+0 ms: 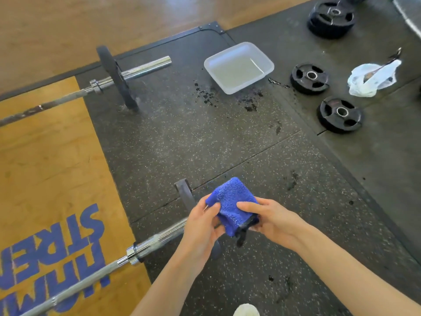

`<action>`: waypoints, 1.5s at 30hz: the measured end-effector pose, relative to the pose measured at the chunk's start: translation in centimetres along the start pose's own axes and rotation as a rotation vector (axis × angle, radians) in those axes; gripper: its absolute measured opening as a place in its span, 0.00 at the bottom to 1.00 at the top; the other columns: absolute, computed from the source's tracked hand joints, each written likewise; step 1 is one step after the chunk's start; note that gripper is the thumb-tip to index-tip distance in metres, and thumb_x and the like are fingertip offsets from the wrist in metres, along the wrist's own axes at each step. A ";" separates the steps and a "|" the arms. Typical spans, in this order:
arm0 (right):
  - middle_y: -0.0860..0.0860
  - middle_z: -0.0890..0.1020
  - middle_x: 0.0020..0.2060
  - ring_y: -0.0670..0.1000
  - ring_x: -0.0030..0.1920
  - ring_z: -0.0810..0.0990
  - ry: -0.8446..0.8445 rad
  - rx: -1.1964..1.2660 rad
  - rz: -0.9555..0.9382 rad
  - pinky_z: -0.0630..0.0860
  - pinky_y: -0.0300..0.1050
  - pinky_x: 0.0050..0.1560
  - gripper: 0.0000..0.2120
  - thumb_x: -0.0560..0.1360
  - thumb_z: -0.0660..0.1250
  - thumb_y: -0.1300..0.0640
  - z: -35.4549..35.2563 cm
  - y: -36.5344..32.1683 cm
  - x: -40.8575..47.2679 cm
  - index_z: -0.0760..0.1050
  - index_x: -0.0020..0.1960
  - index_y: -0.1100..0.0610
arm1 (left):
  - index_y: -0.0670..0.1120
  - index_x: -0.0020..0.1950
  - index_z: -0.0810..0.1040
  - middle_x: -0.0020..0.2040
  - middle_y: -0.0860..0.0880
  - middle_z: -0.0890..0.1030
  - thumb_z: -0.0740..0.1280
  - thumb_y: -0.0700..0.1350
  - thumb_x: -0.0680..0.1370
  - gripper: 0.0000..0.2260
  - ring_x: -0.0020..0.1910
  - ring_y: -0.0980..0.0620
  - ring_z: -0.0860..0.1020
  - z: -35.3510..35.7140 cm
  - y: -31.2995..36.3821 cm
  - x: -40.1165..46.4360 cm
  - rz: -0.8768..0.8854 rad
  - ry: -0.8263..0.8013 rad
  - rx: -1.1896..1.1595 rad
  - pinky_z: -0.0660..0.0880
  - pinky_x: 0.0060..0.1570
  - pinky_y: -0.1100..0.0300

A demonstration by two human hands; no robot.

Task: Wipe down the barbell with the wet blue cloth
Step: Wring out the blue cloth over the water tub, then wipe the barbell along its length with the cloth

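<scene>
**Cloth folded in both hands, nearer barbell right beneath**

You have the blue cloth (232, 205) held between both hands at the lower centre of the frame. Your left hand (201, 226) pinches its left edge with thumb on top and fingers curled beneath; your right hand (272, 221) grasps the right side, thumb laid across the upper face. Neither hand is free.

The cloth is soft and limp, folded into a thick pad with a dark hem hanging loose below. Being wet, it will likely be heavier than it looks and may drip, as the dark splashes near the clear tub (239, 67) in the upper centre suggest. Keep it folded so it fills the palm, and take it from the middle of the pad, not the trailing hem.

The nearer barbell (95, 273) runs from the lower left up to your hands, its sleeve and small plate partly hidden behind your left hand and the cloth. It is rigid steel; the knurled shaft should grab the fibres while the smooth sleeve will probably let the wet cloth slide easily. Wrap the pad around the bar with one hand and draw along its length.

A second barbell (66, 98) lies at the upper left, and loose weight plates (339, 114) sit at the upper right, well apart from you.
</scene>
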State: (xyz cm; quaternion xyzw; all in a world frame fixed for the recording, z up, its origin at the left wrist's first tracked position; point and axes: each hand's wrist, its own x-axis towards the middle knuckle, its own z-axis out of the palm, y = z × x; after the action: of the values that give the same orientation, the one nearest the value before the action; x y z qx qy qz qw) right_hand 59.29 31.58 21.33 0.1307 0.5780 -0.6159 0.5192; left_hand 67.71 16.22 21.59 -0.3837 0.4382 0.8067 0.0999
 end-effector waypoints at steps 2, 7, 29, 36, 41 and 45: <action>0.58 0.84 0.56 0.55 0.51 0.82 -0.044 0.181 0.016 0.76 0.47 0.56 0.23 0.65 0.81 0.55 -1.0 2.3 1.4 0.83 0.58 0.61 | 0.43 0.63 0.77 0.52 0.44 0.86 0.57 0.35 0.85 0.12 0.47 0.49 0.85 -0.2 -2.0 1.4 0.010 0.003 -0.038 0.83 0.42 0.56; 0.62 0.82 0.61 0.57 0.56 0.85 -0.188 0.641 -0.076 0.83 0.49 0.53 0.31 0.58 0.86 0.58 -2.3 7.9 4.5 0.83 0.59 0.65 | 0.43 0.63 0.77 0.52 0.44 0.86 0.56 0.33 0.84 0.14 0.48 0.47 0.85 -0.8 -6.3 5.1 0.077 0.013 0.047 0.83 0.46 0.56; 0.55 0.76 0.68 0.53 0.64 0.71 0.693 -1.097 -1.327 0.70 0.43 0.64 0.29 0.65 0.75 0.70 -7.5 20.2 26.5 0.79 0.66 0.61 | 0.43 0.76 0.71 0.77 0.48 0.69 0.52 0.57 0.82 0.28 0.80 0.50 0.59 -9.8 -11.8 14.3 1.020 0.263 1.628 0.41 0.78 0.61; 0.54 0.69 0.76 0.57 0.78 0.62 0.678 -1.227 -1.351 0.53 0.58 0.80 0.27 0.80 0.63 0.44 -7.3 21.7 27.7 0.70 0.74 0.57 | 0.44 0.74 0.74 0.75 0.48 0.73 0.54 0.58 0.82 0.27 0.77 0.48 0.65 -9.4 -12.0 14.3 1.030 0.307 1.756 0.50 0.78 0.57; 0.53 0.73 0.73 0.59 0.76 0.65 0.766 -1.318 -1.384 0.59 0.61 0.76 0.22 0.85 0.54 0.45 -7.0 20.8 29.4 0.74 0.72 0.54 | 0.44 0.73 0.75 0.73 0.48 0.75 0.55 0.58 0.82 0.27 0.77 0.47 0.66 -9.5 -12.0 14.5 1.045 0.319 1.777 0.51 0.78 0.56; 0.53 0.75 0.71 0.58 0.75 0.66 0.699 -1.322 -1.434 0.58 0.57 0.78 0.20 0.86 0.55 0.50 -7.7 20.7 29.6 0.74 0.71 0.59 | 0.41 0.72 0.76 0.72 0.45 0.76 0.55 0.56 0.82 0.27 0.75 0.44 0.69 -9.5 -12.1 14.5 1.068 0.321 1.810 0.54 0.76 0.53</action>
State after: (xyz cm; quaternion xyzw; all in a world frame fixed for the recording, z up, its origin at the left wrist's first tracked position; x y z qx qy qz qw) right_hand 59.61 27.98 -15.38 -0.3837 0.8612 -0.2679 -0.1981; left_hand 68.82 13.43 0.66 -0.0263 0.9948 0.0597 -0.0777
